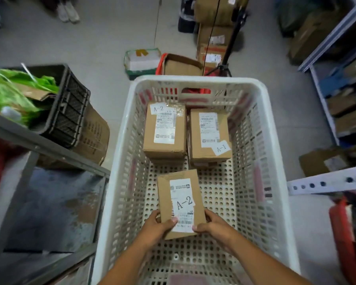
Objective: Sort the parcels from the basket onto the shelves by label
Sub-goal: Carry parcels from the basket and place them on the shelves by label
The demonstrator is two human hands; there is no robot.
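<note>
A white perforated plastic basket (273, 153) fills the middle of the view. Inside it, both hands hold a brown cardboard parcel (180, 200) labelled A-2 by its near end. My left hand (159, 224) grips its left near corner, thumb on top. My right hand (213, 224) grips its right near corner, thumb on the label. At the far end of the basket lie two more brown parcels: one labelled A-2 (164, 130) on the left and one labelled A-1 (210, 134) on the right. Each of the two seems to rest on another box.
A grey metal shelf frame (49, 149) stands to the left, with a black crate (70, 112) holding green bags behind it. Blue-white shelving (325, 95) with brown parcels stands at the right. Boxes, a tripod (228, 54) and a green-edged box (142, 60) lie beyond the basket.
</note>
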